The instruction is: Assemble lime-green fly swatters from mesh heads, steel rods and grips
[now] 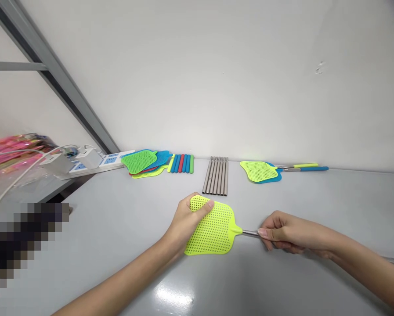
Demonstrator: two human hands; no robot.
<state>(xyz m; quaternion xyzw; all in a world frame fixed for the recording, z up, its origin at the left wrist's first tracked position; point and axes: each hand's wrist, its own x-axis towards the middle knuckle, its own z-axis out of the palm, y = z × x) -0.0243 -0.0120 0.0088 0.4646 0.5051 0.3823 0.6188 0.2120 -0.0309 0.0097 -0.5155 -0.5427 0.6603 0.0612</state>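
My left hand grips the far left corner of a yellow perforated swatter head, thumb on top. A thin metal rod joins the head's neck on the right, and my right hand pinches that rod between thumb and fingers. Beyond the hands lies a row of several metal tubes. To their left are several coloured grips side by side, next to a pile of green, blue, red and yellow swatter heads. At the back right, two swatters with yellow and blue handles overlap.
A white power strip with plugged-in adapters and cables sits at the left, by a bag of pink items. A wall rises behind the grey table. The lower left corner is pixelated.
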